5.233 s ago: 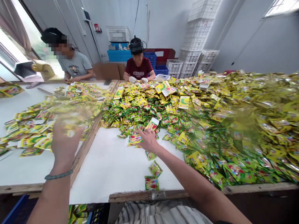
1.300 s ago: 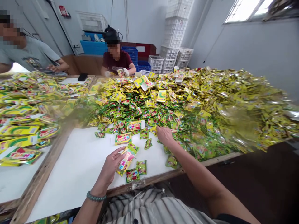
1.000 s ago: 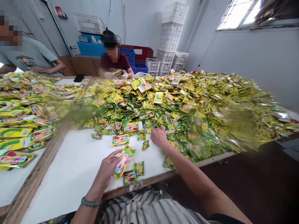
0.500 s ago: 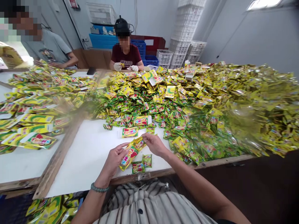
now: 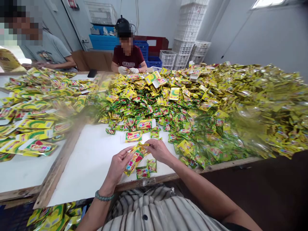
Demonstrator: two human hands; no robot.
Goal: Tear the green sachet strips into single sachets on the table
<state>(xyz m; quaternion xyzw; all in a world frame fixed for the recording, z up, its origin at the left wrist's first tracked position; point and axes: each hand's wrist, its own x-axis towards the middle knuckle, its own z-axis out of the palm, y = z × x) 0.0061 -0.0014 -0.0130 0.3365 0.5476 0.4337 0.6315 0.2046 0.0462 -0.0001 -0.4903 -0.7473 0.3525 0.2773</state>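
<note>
My left hand (image 5: 118, 166) is closed round a larger yellow pouch (image 5: 133, 159) with red print, held tilted above the white table (image 5: 91, 163). My right hand (image 5: 159, 150) pinches a small green and yellow sachet (image 5: 143, 147) at the pouch's upper end. Two small sachets (image 5: 146, 168) lie on the table just below my hands. Another flat yellow pouch (image 5: 133, 136) lies a little further off.
A huge heap of green and yellow sachets (image 5: 204, 106) covers the table's far and right side. The left table (image 5: 26, 173) carries larger pouches beyond a wooden rail (image 5: 61, 163). Two other people (image 5: 127, 53) work at the far end. White crates (image 5: 190, 35) are stacked behind.
My right hand came back from the heap's edge to the pouch in my left hand, bringing a small sachet. The view has swung slightly left.
</note>
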